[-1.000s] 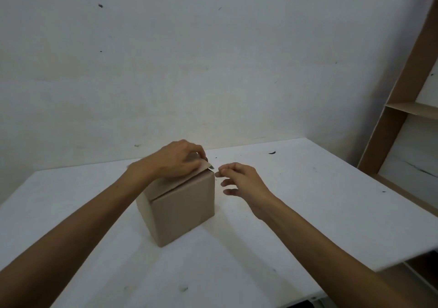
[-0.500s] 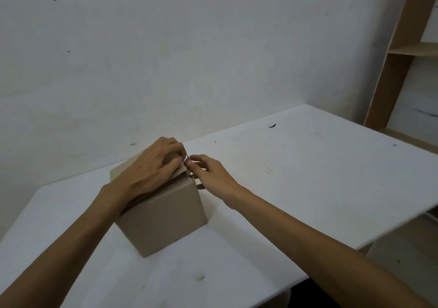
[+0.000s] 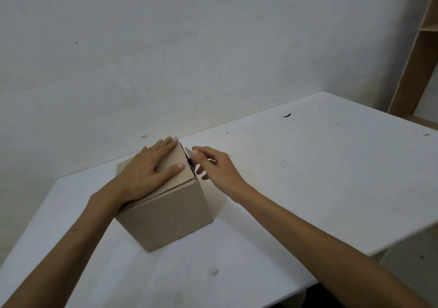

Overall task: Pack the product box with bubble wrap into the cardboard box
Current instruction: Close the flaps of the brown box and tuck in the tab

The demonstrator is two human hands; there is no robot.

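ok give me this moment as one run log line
left hand flat on box top flap | right hand fingers at right flap, not folded down | box on table | contents hidden

Box [image 3: 166, 215]: matt brown cardboard, smooth faces. Table [image 3: 308, 170]: matt white, scuffed and speckled. Shelf frame [image 3: 412, 66]: plain brown board

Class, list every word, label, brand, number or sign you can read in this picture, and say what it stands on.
None: no readable text anywhere.
Cardboard box: plain brown sides and flaps, no print or label on the faces shown.
Table and wall: only dark specks and scuffs, no writing.
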